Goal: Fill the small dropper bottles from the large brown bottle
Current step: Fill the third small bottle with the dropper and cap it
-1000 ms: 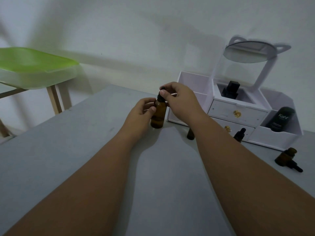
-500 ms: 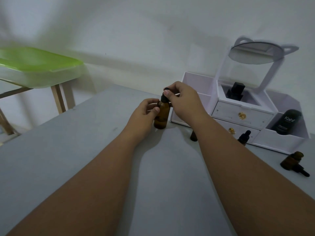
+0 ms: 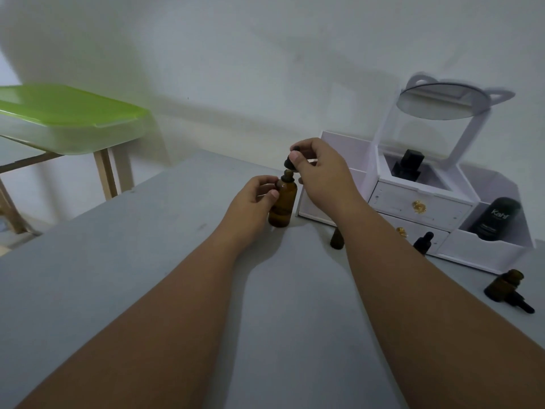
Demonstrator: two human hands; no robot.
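The large brown bottle (image 3: 282, 203) stands upright on the grey table (image 3: 118, 276), and my left hand (image 3: 252, 202) grips its side. Just above the bottle's neck my right hand (image 3: 321, 175) pinches the black cap (image 3: 289, 162), lifted clear of the opening. A small brown bottle (image 3: 336, 240) stands partly hidden behind my right forearm. Another small dropper bottle (image 3: 423, 242) with a black top stands in front of the organizer. A third small bottle (image 3: 502, 286) sits at the right with a black dropper (image 3: 522, 304) lying beside it.
A white cosmetic organizer (image 3: 418, 208) with drawers and a round mirror (image 3: 442, 103) stands at the back right, holding a black tube (image 3: 495, 218) and a black bottle (image 3: 408, 166). A green-lidded box (image 3: 67, 119) rests on a wooden stand at left.
My right hand has lifted the black cap off the large brown bottle; before, it was gripping the cap on the neck. My left hand keeps holding the bottle.
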